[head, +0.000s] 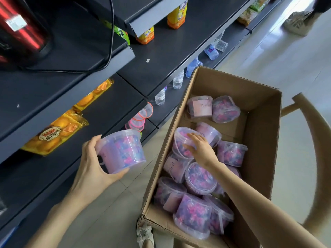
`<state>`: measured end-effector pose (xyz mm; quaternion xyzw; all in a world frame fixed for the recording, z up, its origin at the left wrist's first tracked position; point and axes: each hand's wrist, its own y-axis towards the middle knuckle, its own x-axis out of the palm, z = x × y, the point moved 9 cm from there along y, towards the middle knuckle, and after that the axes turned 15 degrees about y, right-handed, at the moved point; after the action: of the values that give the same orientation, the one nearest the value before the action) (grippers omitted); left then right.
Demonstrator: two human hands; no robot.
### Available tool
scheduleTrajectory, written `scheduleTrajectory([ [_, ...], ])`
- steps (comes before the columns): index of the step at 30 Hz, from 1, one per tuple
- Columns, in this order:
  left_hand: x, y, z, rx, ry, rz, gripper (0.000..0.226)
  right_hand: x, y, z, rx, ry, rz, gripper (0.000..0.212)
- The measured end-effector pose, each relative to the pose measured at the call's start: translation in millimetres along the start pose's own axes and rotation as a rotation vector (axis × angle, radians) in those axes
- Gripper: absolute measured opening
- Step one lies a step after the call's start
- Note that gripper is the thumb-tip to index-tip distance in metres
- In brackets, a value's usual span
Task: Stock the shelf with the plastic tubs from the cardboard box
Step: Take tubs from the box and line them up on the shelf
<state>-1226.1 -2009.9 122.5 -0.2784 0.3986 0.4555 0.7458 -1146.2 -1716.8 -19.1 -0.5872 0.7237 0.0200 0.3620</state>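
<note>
An open cardboard box (259,133) stands to the right of a dark shelf unit (111,111). Several clear plastic tubs of pink and blue pieces lie in it. My left hand (89,167) grips one such tub (123,151) in the air, just in front of the lower shelf edge. My right hand (200,149) reaches into the box, with its fingers curled over the side of a tub (180,138) that leans near the box's left wall.
Yellow cake packets (53,136) lie on the lower shelf, with empty pink-rimmed tubs (141,117) beside them. Water bottles (177,81) line the bottom shelf. Orange juice cartons (177,15) and a red kettle (21,31) stand higher up. A wooden chair (311,140) sits right of the box.
</note>
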Motion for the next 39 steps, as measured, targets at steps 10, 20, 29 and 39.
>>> scheduleTrajectory([
  [10, -47.8, -6.0, 16.3, 0.123, 0.061, 0.017, 0.11, -52.3, -40.4, -14.7, 0.137, 0.396, 0.165, 0.027],
  [20, -163.5, -29.9, 59.4, 0.094, -0.157, 0.106, 0.101, -115.1, -131.4, -150.1, -0.113, 1.019, 0.043, 0.057],
  [29, -323.5, -82.0, 99.5, 0.261, -0.099, 0.287, 0.094, -149.4, -186.7, -301.3, -0.337, 1.297, -0.197, 0.055],
  [39, -469.5, -178.2, 93.8, 0.14, -0.07, 0.693, 0.099, -172.8, -239.5, -481.5, -0.524, 1.122, -0.383, 0.049],
])
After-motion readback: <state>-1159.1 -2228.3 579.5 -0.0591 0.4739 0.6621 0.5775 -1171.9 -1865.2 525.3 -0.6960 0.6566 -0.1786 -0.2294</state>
